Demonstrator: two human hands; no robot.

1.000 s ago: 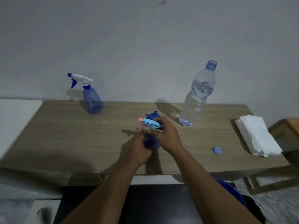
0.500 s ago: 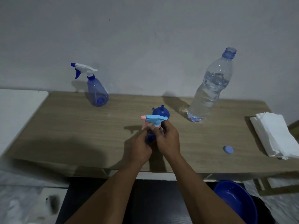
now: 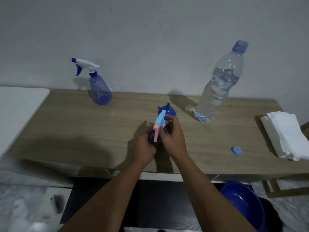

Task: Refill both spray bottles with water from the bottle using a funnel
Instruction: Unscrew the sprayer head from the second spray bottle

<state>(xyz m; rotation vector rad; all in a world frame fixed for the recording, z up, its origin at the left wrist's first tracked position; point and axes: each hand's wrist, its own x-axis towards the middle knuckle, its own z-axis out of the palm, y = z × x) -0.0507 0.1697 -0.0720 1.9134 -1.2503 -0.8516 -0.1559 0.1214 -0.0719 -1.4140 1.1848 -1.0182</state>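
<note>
1. A small dark blue spray bottle (image 3: 152, 138) is held upright at the middle of the wooden table (image 3: 83, 128); its contents cannot be made out.
2. Its body is wrapped by the left hand (image 3: 144, 150), while its light blue and pink trigger head (image 3: 159, 122) is gripped at the collar by the right hand (image 3: 173, 140).
3. A blue funnel (image 3: 167, 111) is seen mouth-down just behind the hands.
4. A second spray bottle (image 3: 98, 88), white-headed and translucent blue, is stood at the back left; no water can be made out in it.
5. At the back right, one uncapped clear water bottle (image 3: 219, 87) is seen, mostly full.
6. One blue cap (image 3: 236, 150) is laid near the front right, beside a stack of white napkins (image 3: 287, 138).
7. One blue basin (image 3: 244, 205) is seen below the table.
</note>
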